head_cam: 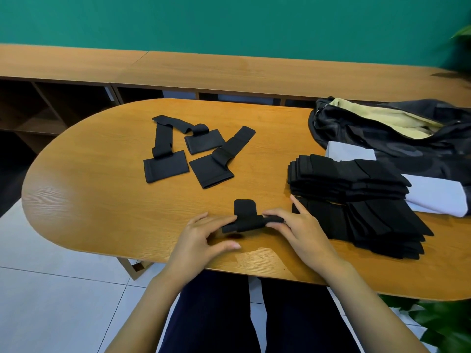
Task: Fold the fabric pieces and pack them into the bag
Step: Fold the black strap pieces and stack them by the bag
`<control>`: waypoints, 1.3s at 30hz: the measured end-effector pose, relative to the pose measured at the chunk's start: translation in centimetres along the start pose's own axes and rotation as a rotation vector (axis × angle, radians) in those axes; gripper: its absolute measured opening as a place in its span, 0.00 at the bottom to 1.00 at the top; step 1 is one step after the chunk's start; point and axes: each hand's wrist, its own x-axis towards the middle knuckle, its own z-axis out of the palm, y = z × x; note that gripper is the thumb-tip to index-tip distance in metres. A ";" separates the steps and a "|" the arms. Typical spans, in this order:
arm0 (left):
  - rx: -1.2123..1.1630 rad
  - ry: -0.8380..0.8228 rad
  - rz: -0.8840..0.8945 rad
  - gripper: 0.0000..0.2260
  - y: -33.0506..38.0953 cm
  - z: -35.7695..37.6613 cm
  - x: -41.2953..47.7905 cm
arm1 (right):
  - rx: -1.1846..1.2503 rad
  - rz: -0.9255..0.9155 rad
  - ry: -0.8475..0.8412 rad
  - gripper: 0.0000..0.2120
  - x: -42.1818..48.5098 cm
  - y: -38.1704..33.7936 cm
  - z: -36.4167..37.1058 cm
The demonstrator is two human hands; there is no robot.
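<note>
Black fabric pieces [351, 179] beside open bag [356, 133]

A single head-worn camera is looking forward and steeply down from close above the fingers [218, 222], which are sitting low and central; beyond them the worktop [102, 200] is spreading toward a green wall [229, 21].
</note>
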 end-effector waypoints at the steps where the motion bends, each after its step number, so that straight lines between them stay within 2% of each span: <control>1: -0.002 0.031 0.001 0.22 0.2 0.0 0.1 | 0.026 0.022 0.017 0.21 0.0 0.2 0.1; 5: -0.079 0.136 -0.060 0.15 1.1 0.1 0.5 | 0.130 0.019 0.140 0.19 0.4 0.1 0.4; 10: -0.125 0.258 -0.190 0.24 1.5 0.8 1.0 | 0.103 0.056 0.277 0.23 1.5 -1.0 0.8; 16: 0.010 0.294 -0.306 0.30 1.2 1.1 1.5 | -0.036 0.069 0.264 0.31 3.0 -1.2 1.7; 18: 0.118 0.275 -0.281 0.28 0.8 1.3 1.5 | -0.172 0.043 0.276 0.30 3.2 -0.9 2.2; 21: 0.226 0.199 -0.153 0.22 0.5 1.3 1.2 | -0.347 -0.050 0.228 0.26 2.7 -0.8 2.6; 23: 0.234 0.094 -0.106 0.25 0.5 1.2 1.0 | -0.406 -0.117 0.128 0.24 2.1 -0.8 2.6; 26: 0.258 -0.029 -0.088 0.30 0.1 1.3 0.9 | -0.436 -0.123 -0.020 0.30 1.5 -0.4 2.4; 28: 0.286 -0.049 -0.070 0.31 -0.1 1.2 0.9 | -0.460 -0.146 -0.063 0.35 1.4 0.0 2.0; 31: 0.316 -0.046 -0.037 0.31 -0.4 1.0 1.0 | -0.457 -0.194 -0.080 0.32 1.4 0.6 1.5; 33: 0.309 -0.020 -0.019 0.32 -0.3 0.9 1.1 | -0.411 -0.224 -0.048 0.29 1.4 0.9 1.3; 39: 0.270 0.053 0.022 0.33 0.5 0.7 1.3 | -0.316 -0.302 0.201 0.20 1.0 1.0 1.1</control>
